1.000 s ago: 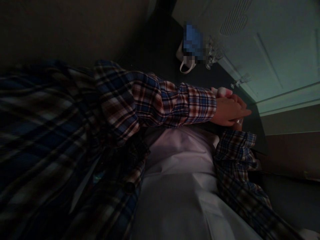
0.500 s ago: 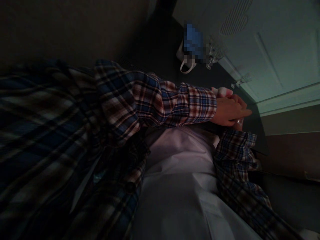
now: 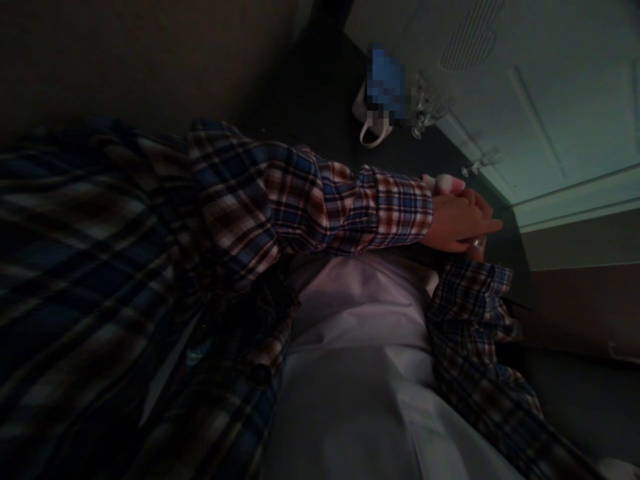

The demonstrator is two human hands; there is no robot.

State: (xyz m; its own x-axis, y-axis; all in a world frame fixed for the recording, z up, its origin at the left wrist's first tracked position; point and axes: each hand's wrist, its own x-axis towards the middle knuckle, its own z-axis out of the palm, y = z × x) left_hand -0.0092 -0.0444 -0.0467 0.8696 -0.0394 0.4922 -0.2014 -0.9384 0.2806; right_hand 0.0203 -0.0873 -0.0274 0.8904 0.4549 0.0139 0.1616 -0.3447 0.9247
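Note:
My left hand (image 3: 456, 223), reaching across from a plaid sleeve, lies over my right hand (image 3: 481, 205) near the edge of the dark table (image 3: 517, 257). The left index finger points out to the right while the other fingers curl in, mostly hidden. Behind it, the right hand is bent round, largely covered. A small clear, shiny thing (image 3: 479, 243) glints between the hands; its kind cannot be made out. Just beyond my left wrist is a pink and white soft-looking thing (image 3: 449, 184), close to the fingers. Whether it is held is unclear in the dim light.
A clear stemmed glass (image 3: 481, 162) stands beyond the hands, with several more glasses (image 3: 427, 107) further back. Near them is a white container with a loop handle (image 3: 374, 137), a blurred blue thing (image 3: 386, 83) on it. A pale panelled door-like surface (image 3: 560, 113) borders the table.
Almost nothing differs. My hands stay together in the same place, with at most a tiny shift of the fingers.

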